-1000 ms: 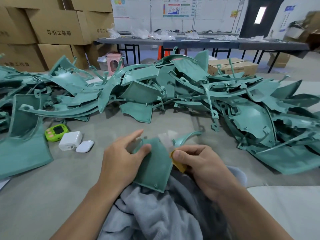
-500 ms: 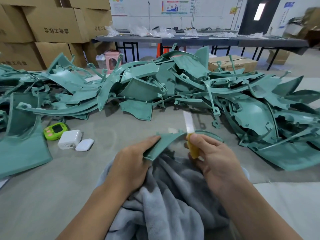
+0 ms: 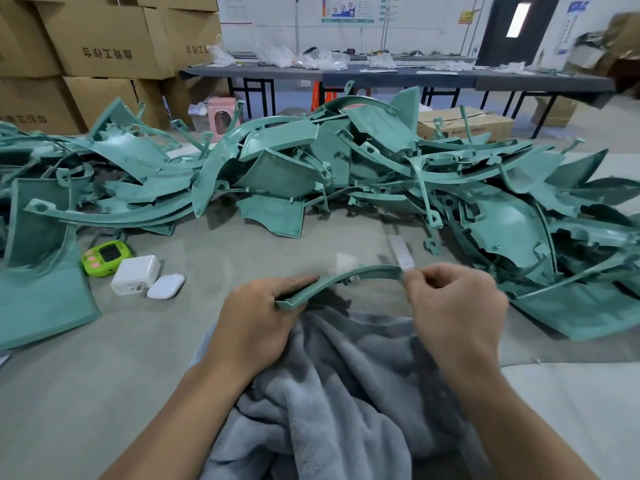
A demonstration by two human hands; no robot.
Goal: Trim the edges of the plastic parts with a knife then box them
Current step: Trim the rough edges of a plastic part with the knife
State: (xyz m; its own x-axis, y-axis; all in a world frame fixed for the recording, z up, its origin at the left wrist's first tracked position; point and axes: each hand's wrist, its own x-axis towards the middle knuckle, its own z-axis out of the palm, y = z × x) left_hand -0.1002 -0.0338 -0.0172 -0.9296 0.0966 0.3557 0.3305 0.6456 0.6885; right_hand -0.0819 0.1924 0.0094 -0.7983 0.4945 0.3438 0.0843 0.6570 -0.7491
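Far left on the grey table top [image 3: 69, 393], a lime-green pocket timer [image 3: 106, 257], a white square charger block [image 3: 135, 274] and a white rounded earbud case [image 3: 166, 286] sit in a row, well apart from the hands. Moving in, the left hand [image 3: 258, 323] grips the low left end of the curved teal-green plastic part [image 3: 332, 280], thumb laid along the top and fingers curled beneath. The part is up off the table, above the crumpled grey fleece cloth [image 3: 329, 375], seen edge-on; its long axis runs left to right, arching up from the left hand towards the right one.

And there's the right hand [image 3: 453, 306], fingers curled tight, fingertips touching the part's high right tip. A pale blurred strip juts up just above them; I take it for the blade of the pale-bladed knife [image 3: 400, 252], handle hidden in the fist, though the blur leaves me unsure.

So the edge to trim lies left of the blade, stretching away to the left hand, and the right hand is the nearer one for the cut. The stroke, I judge, must follow that arch while the left hand steadies the far end. Out right and behind sprawls the heap of teal-green plastic mouldings [image 3: 519, 237].
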